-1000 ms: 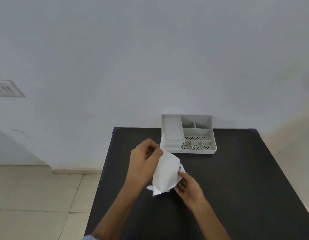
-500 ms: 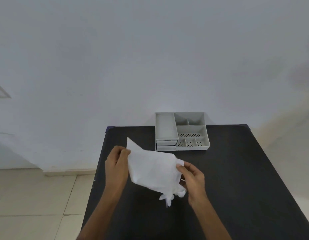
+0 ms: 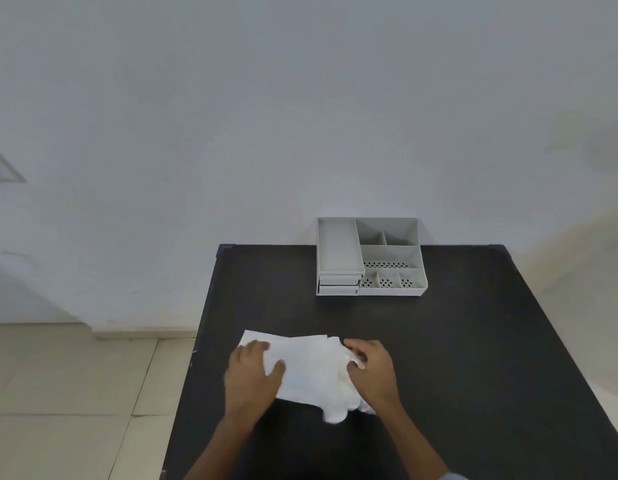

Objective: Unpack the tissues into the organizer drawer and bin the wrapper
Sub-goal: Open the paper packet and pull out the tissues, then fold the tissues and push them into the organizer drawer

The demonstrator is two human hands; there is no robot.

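My left hand lies flat, fingers released, palm pressing the left part of the white tissue, which is spread on the black table well in front of the grey organizer. My right hand pinches the tissue's crumpled right edge. The organizer stands at the table's far edge, drawers closed.

Both forearms enter from the bottom of the frame and angle inward toward the lower centre. The left hand lies palm down with fingers spread flat. The right hand is curled, fingertips pinched together.
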